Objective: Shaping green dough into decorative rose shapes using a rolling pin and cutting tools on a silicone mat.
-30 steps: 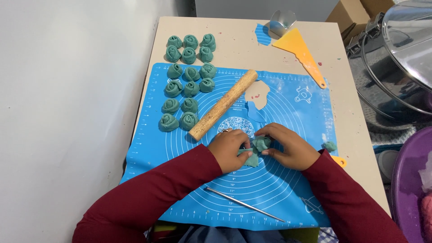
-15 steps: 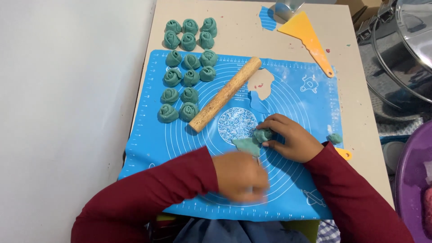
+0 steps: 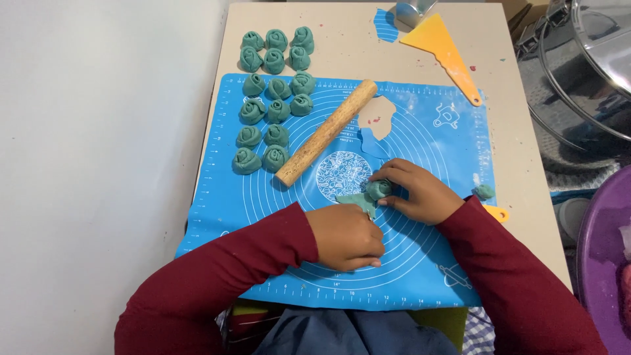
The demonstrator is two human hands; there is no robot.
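My right hand (image 3: 420, 192) is shut on a small rolled piece of green dough (image 3: 379, 189) near the middle of the blue silicone mat (image 3: 434, 141). A flat scrap of green dough (image 3: 358, 201) lies just left of that roll, touching it. My left hand (image 3: 346, 236) rests lower on the mat with its fingers curled under. Whether it holds anything is hidden. Both arms wear dark red sleeves.
Several finished green dough rosettes (image 3: 275, 108) stand in rows at the mat's upper left and on the table beyond. A wooden rolling pin (image 3: 325, 133) lies diagonally beside them. A yellow scraper (image 3: 447, 56), a metal cutter (image 3: 414, 10), a dough bit (image 3: 485, 191), a purple basin (image 3: 601, 263).
My left hand left the dough and moved down toward the mat's near edge. The thin metal tool that lay there is no longer visible. My right hand kept the dough roll.
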